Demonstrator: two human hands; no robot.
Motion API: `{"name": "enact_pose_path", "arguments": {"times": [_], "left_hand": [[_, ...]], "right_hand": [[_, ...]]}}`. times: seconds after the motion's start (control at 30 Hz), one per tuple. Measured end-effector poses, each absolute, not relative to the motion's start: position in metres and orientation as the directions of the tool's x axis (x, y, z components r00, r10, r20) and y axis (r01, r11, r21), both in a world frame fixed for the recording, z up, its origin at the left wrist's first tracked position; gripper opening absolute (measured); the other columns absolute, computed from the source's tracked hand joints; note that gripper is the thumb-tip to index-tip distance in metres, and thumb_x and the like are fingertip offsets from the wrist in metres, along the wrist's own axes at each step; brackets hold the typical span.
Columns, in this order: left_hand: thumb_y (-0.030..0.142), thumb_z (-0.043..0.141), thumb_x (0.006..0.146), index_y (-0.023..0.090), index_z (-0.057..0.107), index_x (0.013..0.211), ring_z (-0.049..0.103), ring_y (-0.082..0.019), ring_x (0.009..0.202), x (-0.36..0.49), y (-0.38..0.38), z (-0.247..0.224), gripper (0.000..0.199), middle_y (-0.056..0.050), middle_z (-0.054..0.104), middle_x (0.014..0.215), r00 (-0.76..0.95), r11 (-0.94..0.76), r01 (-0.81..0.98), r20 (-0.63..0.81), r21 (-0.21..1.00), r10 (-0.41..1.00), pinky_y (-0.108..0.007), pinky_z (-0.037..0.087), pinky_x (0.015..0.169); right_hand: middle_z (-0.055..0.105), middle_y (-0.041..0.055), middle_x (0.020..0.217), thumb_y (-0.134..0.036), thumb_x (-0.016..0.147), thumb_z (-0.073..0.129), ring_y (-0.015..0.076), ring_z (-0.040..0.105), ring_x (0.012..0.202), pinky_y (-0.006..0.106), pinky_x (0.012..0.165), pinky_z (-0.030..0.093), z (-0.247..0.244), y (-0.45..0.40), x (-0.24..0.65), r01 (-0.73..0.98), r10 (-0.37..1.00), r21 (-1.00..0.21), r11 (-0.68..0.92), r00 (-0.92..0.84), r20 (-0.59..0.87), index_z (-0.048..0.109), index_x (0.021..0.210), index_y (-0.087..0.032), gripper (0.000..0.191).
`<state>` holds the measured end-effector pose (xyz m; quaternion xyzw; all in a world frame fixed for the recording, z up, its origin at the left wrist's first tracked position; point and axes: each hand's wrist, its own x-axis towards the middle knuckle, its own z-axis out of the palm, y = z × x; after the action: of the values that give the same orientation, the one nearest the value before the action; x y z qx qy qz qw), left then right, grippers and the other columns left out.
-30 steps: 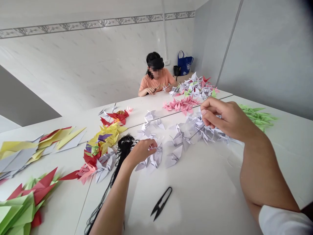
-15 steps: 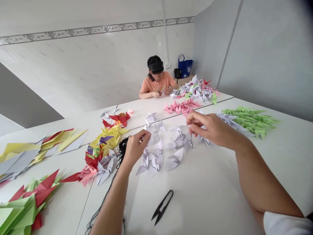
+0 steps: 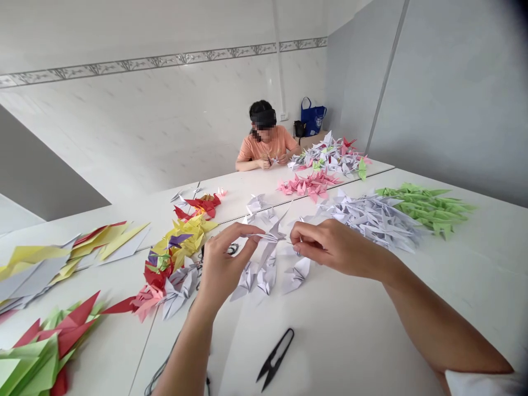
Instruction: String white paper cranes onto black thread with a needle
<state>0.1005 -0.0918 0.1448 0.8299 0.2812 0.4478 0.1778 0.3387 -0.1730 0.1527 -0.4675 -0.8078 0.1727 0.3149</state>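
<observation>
White paper crane [image 3: 273,237], folded and pointed, is held up above the bench [image 3: 470,275], between the two hands. The grip of the left hand [image 3: 218,258] is nearly closed, thumb and forefinger pinching one end of it. The right hand [image 3: 334,247] is near its other end, fingers curled and tips drawn close together; I cannot tell whether that grip has hold of anything, as the detail at the fingertips is too small.

Just below the hands, more white cranes [image 3: 264,278] lie on the bench, and nearer the wearer are black snips [image 3: 275,360], blades toward the near edge. Beyond the right hand spreads a heap of white cranes [image 3: 367,217], with green cranes [image 3: 429,206] beside it and pink cranes [image 3: 307,184] farther back. Left of the left hand are yellow cranes [image 3: 187,231] and a black cord [image 3: 159,379], partly hidden by the arm. Across the bench, a person in an orange shirt [image 3: 266,144] sits with both hands near a small pale piece.
</observation>
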Motion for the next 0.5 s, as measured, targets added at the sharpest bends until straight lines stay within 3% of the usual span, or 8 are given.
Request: {"name": "enact_pose_path", "arguments": {"times": [0.13, 0.23, 0.33, 0.43, 0.5], "left_hand": [[0.007, 0.062, 0.092, 0.023, 0.071, 0.094, 0.066, -0.012, 0.090, 0.100, -0.101, 0.150, 0.019, 0.002, 0.072, 0.091, 0.424, -0.874, 0.326, 0.770, 0.362, 0.477, -0.025, 0.050, 0.084], [0.003, 0.063, 0.090, 0.022, 0.070, 0.093, 0.065, -0.014, 0.095, 0.099, -0.102, 0.151, 0.020, 0.001, 0.071, 0.094, 0.411, -0.909, 0.317, 0.824, 0.271, 0.390, -0.030, 0.050, 0.089], [0.002, 0.063, 0.089, 0.022, 0.070, 0.093, 0.065, -0.015, 0.097, 0.100, -0.102, 0.151, 0.022, -0.001, 0.069, 0.099, 0.440, -0.931, 0.292, 0.833, 0.221, 0.336, -0.033, 0.049, 0.095], [0.003, 0.061, 0.091, 0.024, 0.070, 0.094, 0.064, -0.015, 0.101, 0.101, -0.101, 0.149, 0.023, -0.001, 0.067, 0.105, 0.479, -0.932, 0.285, 0.809, 0.224, 0.341, -0.032, 0.048, 0.096], [0.007, 0.061, 0.092, 0.026, 0.069, 0.102, 0.062, -0.017, 0.111, 0.103, -0.102, 0.147, 0.023, -0.002, 0.065, 0.117, 0.452, -0.913, 0.300, 0.801, 0.278, 0.392, -0.031, 0.048, 0.096]], "right_hand": [[0.036, -0.0105, 0.058, -0.027, 0.106, 0.046, 0.0074, 0.029, 0.051, 0.023, 0.054, 0.025, 0.152, -0.174, 0.337, 0.599, 0.845, -0.597, 0.534, -0.349, 0.406, 0.046, 0.090, -0.023, 0.016], [0.033, -0.0104, 0.063, -0.024, 0.100, 0.055, 0.0082, 0.031, 0.056, 0.021, 0.055, 0.028, 0.149, -0.169, 0.334, 0.503, 0.848, -0.687, 0.525, -0.234, 0.476, 0.046, 0.102, -0.024, 0.009], [0.029, -0.0103, 0.067, -0.020, 0.095, 0.062, 0.0086, 0.030, 0.057, 0.019, 0.053, 0.030, 0.144, -0.163, 0.330, 0.364, 0.835, -0.758, 0.542, -0.132, 0.534, 0.047, 0.126, -0.025, 0.036], [0.048, -0.0074, 0.070, -0.016, 0.094, 0.062, 0.0055, 0.031, 0.051, 0.018, 0.047, 0.028, 0.136, -0.157, 0.325, 0.330, 0.765, -0.694, 0.640, -0.188, 0.617, 0.062, 0.109, -0.021, 0.016], [0.060, -0.0040, 0.073, -0.012, 0.094, 0.060, 0.0045, 0.035, 0.048, 0.019, 0.045, 0.028, 0.131, -0.154, 0.321, 0.375, 0.638, -0.548, 0.747, -0.174, 0.750, 0.064, 0.092, -0.018, 0.007]]}}
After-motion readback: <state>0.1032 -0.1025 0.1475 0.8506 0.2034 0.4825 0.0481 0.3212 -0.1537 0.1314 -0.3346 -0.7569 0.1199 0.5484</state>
